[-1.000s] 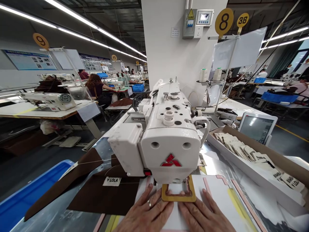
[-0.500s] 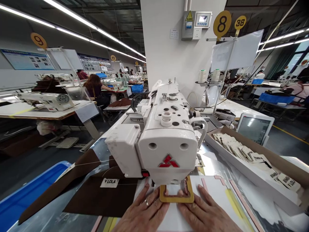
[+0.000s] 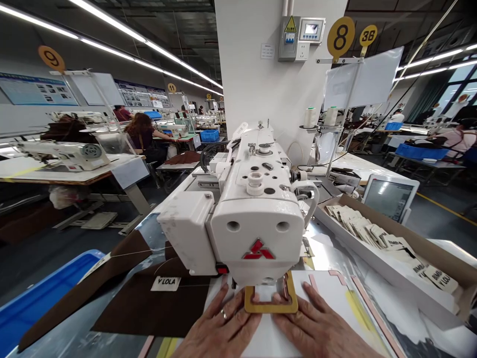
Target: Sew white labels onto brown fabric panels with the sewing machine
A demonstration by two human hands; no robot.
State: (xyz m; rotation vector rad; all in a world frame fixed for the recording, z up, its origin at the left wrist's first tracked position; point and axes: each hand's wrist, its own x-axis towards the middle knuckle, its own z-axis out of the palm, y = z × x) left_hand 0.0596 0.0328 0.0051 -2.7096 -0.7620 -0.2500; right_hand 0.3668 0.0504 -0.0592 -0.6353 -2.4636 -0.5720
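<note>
My left hand [image 3: 226,325] lies flat with fingers stretched forward, on the white sheet [image 3: 257,338] under the sewing machine head [image 3: 259,233]. Mirroring it, my right hand [image 3: 311,323] rests flat on the same sheet, fingers spread. Between them sits a brass-coloured clamp frame [image 3: 271,307] below the machine head; some fingertips reach its edge or pass under it. A ring shows on the left hand. To the left lies dark brown fabric [image 3: 149,308] bearing a white label [image 3: 165,284] printed "Y LOLA". What lies inside the clamp is partly hidden.
At right stands a long cardboard box [image 3: 391,273] of printed labels [image 3: 398,243], with a tablet-like screen [image 3: 389,196] behind it. A blue bin [image 3: 48,298] is at lower left. Thread cones [image 3: 311,118] stand behind. A co-worker [image 3: 141,134] sits at far left.
The view has shifted slightly, so the scene sits a little further left. Both hands stay flat beside the clamp frame, with no clear movement of their own.
</note>
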